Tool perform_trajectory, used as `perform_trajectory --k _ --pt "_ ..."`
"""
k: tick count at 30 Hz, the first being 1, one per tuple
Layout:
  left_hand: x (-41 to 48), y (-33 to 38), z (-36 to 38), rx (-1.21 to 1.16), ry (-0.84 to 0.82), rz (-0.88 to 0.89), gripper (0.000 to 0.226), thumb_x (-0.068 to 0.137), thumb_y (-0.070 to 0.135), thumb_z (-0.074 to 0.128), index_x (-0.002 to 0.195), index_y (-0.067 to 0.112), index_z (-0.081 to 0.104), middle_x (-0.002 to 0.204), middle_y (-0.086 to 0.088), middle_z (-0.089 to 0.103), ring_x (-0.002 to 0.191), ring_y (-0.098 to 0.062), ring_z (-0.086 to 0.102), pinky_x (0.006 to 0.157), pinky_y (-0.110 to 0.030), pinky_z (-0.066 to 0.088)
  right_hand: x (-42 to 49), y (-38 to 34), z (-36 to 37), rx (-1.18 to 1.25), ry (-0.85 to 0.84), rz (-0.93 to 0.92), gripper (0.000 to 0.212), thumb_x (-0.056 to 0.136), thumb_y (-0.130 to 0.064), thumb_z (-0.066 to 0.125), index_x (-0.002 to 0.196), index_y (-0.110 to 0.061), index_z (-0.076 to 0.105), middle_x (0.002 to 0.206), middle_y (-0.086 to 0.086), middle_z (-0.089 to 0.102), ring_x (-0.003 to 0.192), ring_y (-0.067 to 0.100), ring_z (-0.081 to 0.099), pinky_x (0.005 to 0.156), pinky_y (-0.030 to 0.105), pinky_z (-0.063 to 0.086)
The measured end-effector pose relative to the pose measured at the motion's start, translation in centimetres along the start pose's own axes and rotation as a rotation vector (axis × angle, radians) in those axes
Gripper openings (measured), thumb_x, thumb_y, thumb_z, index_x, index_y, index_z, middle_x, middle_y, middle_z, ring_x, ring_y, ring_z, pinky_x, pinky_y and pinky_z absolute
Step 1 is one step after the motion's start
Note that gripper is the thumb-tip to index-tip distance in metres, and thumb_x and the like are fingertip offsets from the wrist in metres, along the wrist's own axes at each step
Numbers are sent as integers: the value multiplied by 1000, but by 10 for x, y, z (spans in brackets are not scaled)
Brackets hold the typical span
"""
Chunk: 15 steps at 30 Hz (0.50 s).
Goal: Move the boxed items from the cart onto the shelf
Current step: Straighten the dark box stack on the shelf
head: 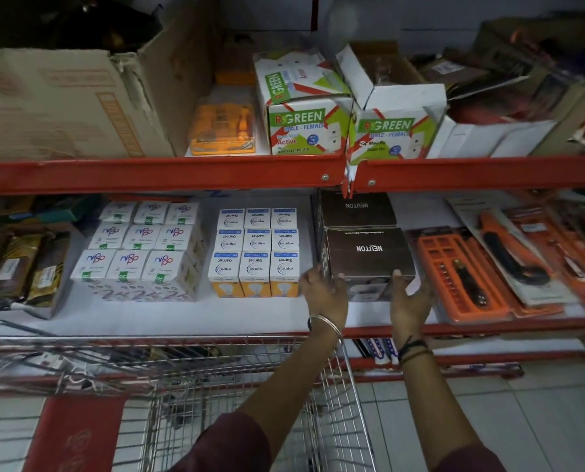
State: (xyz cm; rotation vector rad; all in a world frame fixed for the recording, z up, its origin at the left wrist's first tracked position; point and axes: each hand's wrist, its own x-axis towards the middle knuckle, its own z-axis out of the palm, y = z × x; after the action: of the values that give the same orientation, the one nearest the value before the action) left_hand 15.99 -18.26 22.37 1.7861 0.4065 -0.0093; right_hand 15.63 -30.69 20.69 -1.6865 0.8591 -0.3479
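Note:
A dark brown Neuton box (369, 253) rests on the white middle shelf (188, 318), in front of a second Neuton box (359, 209). My left hand (325, 294) grips its front left corner and my right hand (408, 301) holds its front right edge. To the left stand a block of white and blue Wipro bulb boxes (255, 250) and a block of white boxes (137, 247). The wire cart (250, 396) sits below my forearms; its basket looks mostly bare from here.
Orange tool blister packs (468, 274) lie right of the brown box. Dark packets (22, 267) sit at the shelf's left end. The red-edged upper shelf (161, 173) carries a cardboard carton (63, 100) and green-and-white boxes (301, 107). A red cart seat flap (76, 434) is lower left.

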Motion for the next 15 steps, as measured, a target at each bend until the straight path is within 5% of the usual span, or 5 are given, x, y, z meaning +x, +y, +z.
perform_trajectory --k 1,3,6,10,15 --pt "-6 -1 0 176 9 196 49 89 15 54 134 4 38 138 -13 37 123 -19 39 102 -2 23 -4 3 1 -178 6 -212 65 91 -35 54 146 -15 27 157 15 20 142 35 26 110 47 31" --pt "-11 -9 0 635 0 542 61 88 25 54 142 14 29 154 -12 24 141 -27 25 113 -29 21 -4 13 3 -500 -37 -564 59 95 -34 46 147 -19 25 160 13 14 146 34 17 114 55 24" --pt "-1 -24 1 1122 -74 656 74 72 44 69 137 24 40 148 -2 41 136 -24 39 103 -43 41 6 26 5 -734 -150 -753 51 98 -25 40 147 -19 26 160 10 15 148 28 7 117 53 12" --pt "-1 -19 -2 1206 -230 604 77 69 53 69 136 26 42 144 2 47 131 -18 46 99 -39 46 15 28 4 -815 -208 -787 50 98 -20 38 147 -19 26 159 9 18 147 26 7 116 56 20" --pt "-3 -4 -18 1140 -389 600 67 94 32 42 148 20 3 160 -3 -3 147 -24 -2 119 -49 10 13 21 2 -822 -258 -780 54 96 -19 43 147 -18 26 159 10 19 147 29 10 116 57 21"
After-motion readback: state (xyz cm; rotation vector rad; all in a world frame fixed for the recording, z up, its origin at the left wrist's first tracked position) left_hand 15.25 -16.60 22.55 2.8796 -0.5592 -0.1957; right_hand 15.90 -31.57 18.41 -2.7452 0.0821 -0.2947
